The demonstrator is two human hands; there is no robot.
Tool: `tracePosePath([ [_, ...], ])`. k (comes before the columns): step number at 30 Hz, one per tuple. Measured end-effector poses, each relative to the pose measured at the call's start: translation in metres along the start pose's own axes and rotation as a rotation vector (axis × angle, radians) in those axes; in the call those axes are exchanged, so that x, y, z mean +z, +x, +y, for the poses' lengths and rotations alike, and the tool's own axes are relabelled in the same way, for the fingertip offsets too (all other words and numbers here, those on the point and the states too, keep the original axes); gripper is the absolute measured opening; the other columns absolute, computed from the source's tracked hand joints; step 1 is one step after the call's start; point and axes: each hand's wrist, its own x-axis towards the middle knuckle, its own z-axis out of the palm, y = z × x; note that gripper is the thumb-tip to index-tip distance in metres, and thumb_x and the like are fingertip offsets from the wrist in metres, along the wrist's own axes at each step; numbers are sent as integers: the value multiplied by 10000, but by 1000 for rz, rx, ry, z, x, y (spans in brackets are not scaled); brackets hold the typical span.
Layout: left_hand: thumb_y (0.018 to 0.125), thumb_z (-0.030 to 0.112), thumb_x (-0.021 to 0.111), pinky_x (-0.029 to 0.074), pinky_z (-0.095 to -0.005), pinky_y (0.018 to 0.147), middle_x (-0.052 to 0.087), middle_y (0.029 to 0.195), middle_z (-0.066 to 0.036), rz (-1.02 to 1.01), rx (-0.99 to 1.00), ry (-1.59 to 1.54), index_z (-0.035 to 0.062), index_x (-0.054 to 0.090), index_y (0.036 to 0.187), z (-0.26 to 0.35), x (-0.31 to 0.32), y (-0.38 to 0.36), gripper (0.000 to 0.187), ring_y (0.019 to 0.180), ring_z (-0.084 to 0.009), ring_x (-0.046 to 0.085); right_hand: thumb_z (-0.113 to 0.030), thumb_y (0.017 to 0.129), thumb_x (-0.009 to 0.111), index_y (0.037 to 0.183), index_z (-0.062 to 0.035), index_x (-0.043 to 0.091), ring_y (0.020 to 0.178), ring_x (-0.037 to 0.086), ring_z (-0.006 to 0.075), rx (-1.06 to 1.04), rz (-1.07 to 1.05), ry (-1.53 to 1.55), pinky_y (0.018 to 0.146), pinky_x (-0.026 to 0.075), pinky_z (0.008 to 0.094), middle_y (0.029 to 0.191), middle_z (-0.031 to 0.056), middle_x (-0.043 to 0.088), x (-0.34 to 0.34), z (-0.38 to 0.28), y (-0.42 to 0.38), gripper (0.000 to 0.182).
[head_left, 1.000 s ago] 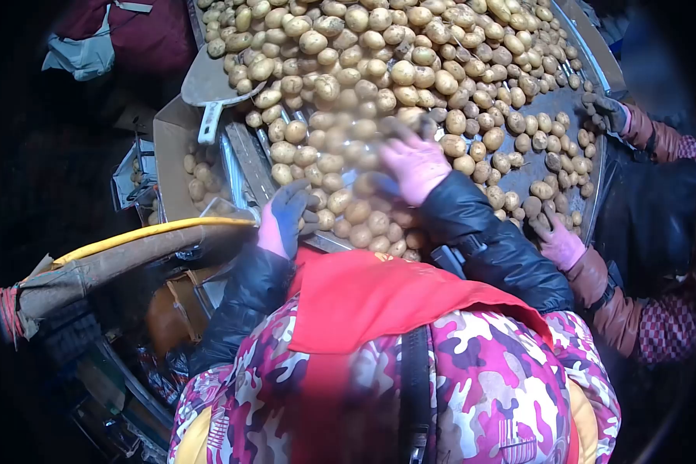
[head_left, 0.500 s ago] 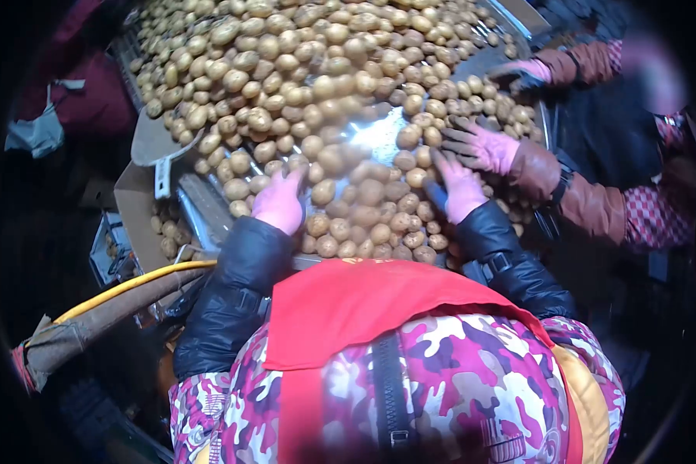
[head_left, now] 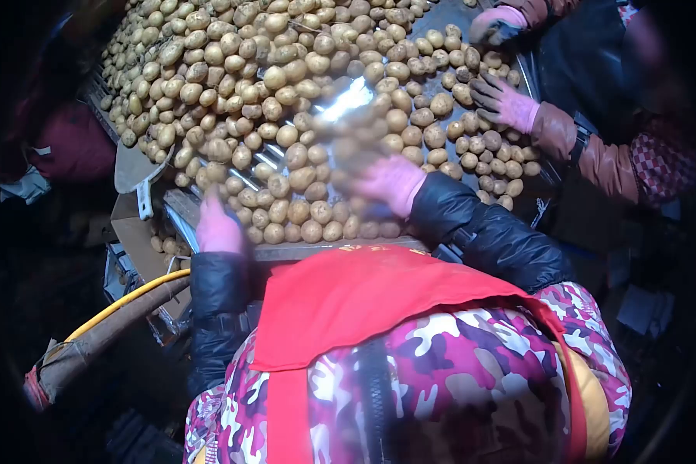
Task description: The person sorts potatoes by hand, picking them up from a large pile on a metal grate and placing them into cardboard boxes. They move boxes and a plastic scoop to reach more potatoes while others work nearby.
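Many potatoes (head_left: 232,46) are heaped on a metal sorting table, with looser rows of them at the near edge. My left hand (head_left: 220,226), in a pink glove with dark fingers, is at the left end of the near row, beside the metal side rail (head_left: 184,220). Its fingers point forward and hold no potato that I can see. Over the middle of the near potatoes lies my right hand (head_left: 393,182), gloved alike, fingers stretched to the left and blurred. Some potatoes around its fingertips are smeared too.
Across the right side, a co-worker's gloved hands (head_left: 510,104) rest among potatoes. A grey scoop-like pan with a white handle (head_left: 144,199) sits at the left edge. Below it stand a cardboard box (head_left: 135,240) and a wrapped pipe with a yellow hose (head_left: 124,301).
My left hand has moved left to the side rail. My right hand has swept left across the near potatoes, leaving the right side. The camera view has shifted, and the co-worker's hands appear higher.
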Motion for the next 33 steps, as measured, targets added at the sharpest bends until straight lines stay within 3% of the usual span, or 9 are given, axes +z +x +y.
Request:
tracePosePath([
  [5,942,75,570,575,-507,872,611,1248,-231,-181,81,351,137,440,1493,25,32,0,570,1048,-433,679,-490,929,673,1449,-200,585,1465,441,382,598,29,-67,1245,260,580,1610,149,434,-29,52,-12,602],
  [7,951,57,529,548,-507,976,548,1454,-253,-355,21,413,152,427,1536,50,27,7,601,1193,-437,660,-530,975,606,1517,-296,533,1454,449,409,645,132,-158,1242,268,575,1656,150,380,-19,85,-36,595],
  [11,975,77,528,565,-491,924,597,1344,-217,-365,116,554,146,509,1461,53,39,10,491,1133,-401,683,-549,992,596,1570,-221,465,1486,390,441,864,227,-30,1234,296,547,1644,203,380,-22,71,-63,678],
  [16,968,98,535,585,-475,854,629,1248,-161,-260,355,489,84,591,1194,59,52,-7,234,1068,-354,700,-363,913,697,1442,-102,559,1386,471,425,592,352,-243,1174,327,568,1485,217,507,3,-5,-67,605],
  [18,966,93,522,589,-467,861,632,1262,-145,-293,391,445,67,591,1245,76,53,-15,288,1100,-325,687,-332,878,711,1301,-109,601,1386,483,395,305,162,-75,1156,329,600,1422,186,535,11,-33,-46,490],
  [21,947,87,535,565,-457,970,607,1390,-157,-351,553,322,54,563,1364,99,57,-25,419,1266,-342,613,-336,897,703,1398,-138,581,1452,435,389,-119,156,22,1185,297,638,1555,160,468,21,-47,-13,552],
  [25,865,10,597,476,-441,1120,595,1447,-170,-239,576,-139,125,564,1440,76,53,-25,587,1346,-357,569,-444,936,698,1493,-277,541,1520,367,368,-34,6,-77,1228,235,663,1627,175,407,4,-6,1,603],
  [29,907,38,602,478,-456,1110,616,1405,-198,139,391,-155,131,594,1415,23,35,-1,516,1319,-380,579,-511,928,680,1510,-265,528,1509,374,395,299,82,-179,1245,249,598,1614,193,419,1,20,-24,650],
  [33,960,95,558,496,-459,1087,546,1473,-213,27,-140,174,104,503,1497,-23,20,52,540,1302,-396,594,-510,958,643,1535,-178,487,1505,379,365,530,107,-283,1227,254,609,1595,160,448,0,36,-60,684],
])
